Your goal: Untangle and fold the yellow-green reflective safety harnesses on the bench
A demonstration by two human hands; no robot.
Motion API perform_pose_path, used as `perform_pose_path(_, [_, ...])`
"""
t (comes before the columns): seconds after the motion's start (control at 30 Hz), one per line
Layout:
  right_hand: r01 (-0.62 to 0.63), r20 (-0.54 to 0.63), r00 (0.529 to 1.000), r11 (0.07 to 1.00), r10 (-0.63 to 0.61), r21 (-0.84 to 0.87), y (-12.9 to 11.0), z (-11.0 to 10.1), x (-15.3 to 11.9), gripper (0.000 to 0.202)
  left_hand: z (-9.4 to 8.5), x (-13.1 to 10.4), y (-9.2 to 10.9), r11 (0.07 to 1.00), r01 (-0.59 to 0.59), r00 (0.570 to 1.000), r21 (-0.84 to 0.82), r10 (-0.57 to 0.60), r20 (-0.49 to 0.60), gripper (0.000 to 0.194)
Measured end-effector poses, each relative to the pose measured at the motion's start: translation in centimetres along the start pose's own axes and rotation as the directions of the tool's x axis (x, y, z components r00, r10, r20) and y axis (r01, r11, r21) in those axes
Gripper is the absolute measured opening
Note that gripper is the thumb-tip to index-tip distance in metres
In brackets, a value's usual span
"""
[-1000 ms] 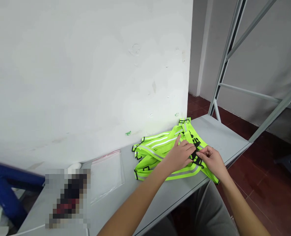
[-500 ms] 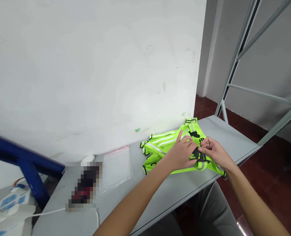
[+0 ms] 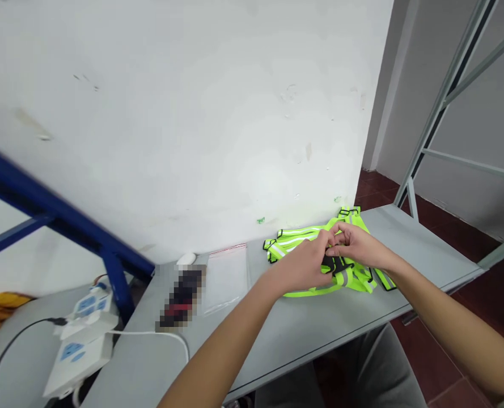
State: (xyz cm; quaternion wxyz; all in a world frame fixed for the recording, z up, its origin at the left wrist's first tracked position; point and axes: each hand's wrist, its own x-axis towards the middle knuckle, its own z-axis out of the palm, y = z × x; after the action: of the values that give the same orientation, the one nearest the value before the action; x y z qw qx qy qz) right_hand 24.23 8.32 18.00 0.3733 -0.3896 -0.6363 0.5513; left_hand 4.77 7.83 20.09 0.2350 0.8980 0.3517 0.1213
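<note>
Beside a scuffed white wall (image 3: 217,124), a flat grey worktop (image 3: 426,249) carries fluorescent yellow-green fabric straps (image 3: 349,277) with silvery stripes. Over them, the left hand (image 3: 305,263) and right hand (image 3: 358,245) meet, fingers of both closed on the straps' black plastic fitting (image 3: 335,264).

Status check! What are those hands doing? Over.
Left hand, right hand: both at black buckle. Yellow-green straps bunched on table. Clear bag lies apart, not blocking.

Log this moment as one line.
left hand: at neon-yellow reflective straps | right hand: fingertips beside left's, by black buckle | table: straps, clear zip bag
</note>
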Motion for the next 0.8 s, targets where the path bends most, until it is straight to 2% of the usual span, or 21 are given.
perform_pose_path(0.1, [0.020,0.002,1.000,1.000,-0.020,-0.002,0.1,0.3,0.3,0.033,-1.6,-1.3,-2.2,0.940,-0.070,0.997,-0.334,0.071,-0.011,0.068])
perform_pose_path(0.17, [0.039,-0.025,0.999,0.999,-0.039,-0.005,0.1,0.3,0.3,0.033,-1.9,-1.7,-3.8,0.884,-0.049,0.998,-0.465,0.021,-0.065,0.051])
perform_pose_path(0.2, [0.041,-0.030,0.999,0.999,-0.042,-0.008,0.1,0.4,0.4,0.033,-1.7,-1.8,-4.3,0.884,-0.015,0.996,-0.468,-0.030,-0.089,0.037])
perform_pose_path(0.23, [0.039,-0.030,0.999,0.999,-0.040,-0.012,0.0,0.4,0.4,0.033,-1.3,-1.7,-4.7,0.899,0.018,0.990,-0.437,-0.077,-0.117,0.033])
perform_pose_path(0.33, [0.038,-0.013,0.999,0.999,-0.038,-0.026,-0.1,0.8,0.8,0.034,0.7,-1.3,-4.7,0.945,0.035,0.962,-0.325,-0.120,-0.247,0.043])
perform_pose_path(0.47, [0.063,-0.019,0.998,0.993,-0.065,-0.098,-0.6,1.3,1.1,0.028,2.5,-1.2,-3.5,0.934,-0.011,0.925,-0.358,-0.126,-0.359,0.041])
perform_pose_path(0.57, [0.059,-0.020,0.998,0.973,-0.065,-0.223,-0.9,1.3,1.1,0.026,2.1,-1.2,-3.1,0.921,0.000,0.920,-0.389,-0.152,-0.362,0.042])
perform_pose_path(0.63, [0.028,0.007,1.000,0.952,-0.027,-0.304,-0.9,1.0,1.0,0.029,1.4,-1.3,-3.0,0.931,0.034,0.931,-0.364,-0.162,-0.327,0.044])
perform_pose_path(0.73, [-0.055,0.142,0.982,0.905,0.126,-0.421,-0.5,0.0,0.6,0.040,0.3,-1.5,-3.0,0.930,0.119,0.932,-0.346,-0.225,-0.283,0.048])
perform_pose_path(0.8, [-0.102,0.256,0.931,0.858,0.261,-0.503,0.0,-1.1,0.1,0.049,-0.6,-1.9,-3.1,0.920,0.187,0.930,-0.344,-0.278,-0.240,0.049])
